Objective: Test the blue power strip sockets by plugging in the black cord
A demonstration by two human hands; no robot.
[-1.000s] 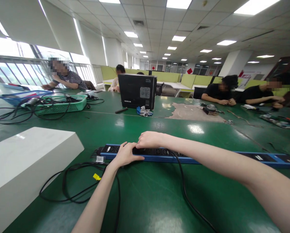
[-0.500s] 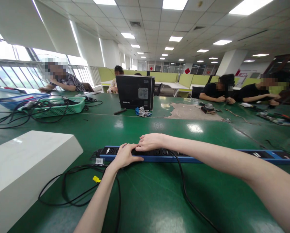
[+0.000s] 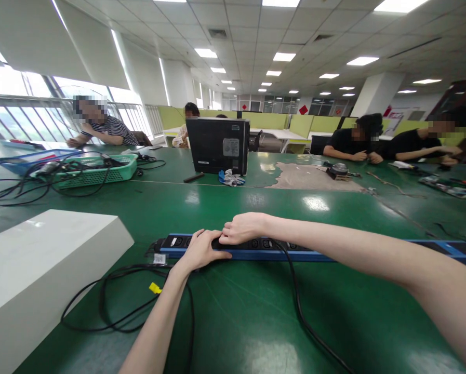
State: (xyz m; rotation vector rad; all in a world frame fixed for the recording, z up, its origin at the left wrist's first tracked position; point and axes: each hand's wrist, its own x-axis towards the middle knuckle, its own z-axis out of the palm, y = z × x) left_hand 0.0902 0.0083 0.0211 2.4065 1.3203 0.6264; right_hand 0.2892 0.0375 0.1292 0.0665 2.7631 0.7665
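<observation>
A long blue and black power strip (image 3: pixel 240 253) with several sockets lies across the green table. My left hand (image 3: pixel 203 250) grips it left of its middle, thumb along the front edge and fingers over the top. Right beside it, my right hand (image 3: pixel 240 228) is closed over the strip's top, its fingertips bent down; whatever they hold is hidden. A black cable (image 3: pixel 297 301) runs from the strip toward me, right of my hands. Another black cable (image 3: pixel 102 301), loosely coiled with a yellow tag (image 3: pixel 155 288), lies at the left.
A white box (image 3: pixel 53 259) stands at the left. Behind are a green basket (image 3: pixel 96 174) of cables, a black computer case (image 3: pixel 219 145), gloves (image 3: pixel 231 178) and a circuit board (image 3: pixel 447 187). Several people sit across the table.
My right hand has barely shifted, and both hands stay at the same part of the strip. The view has turned slightly.
</observation>
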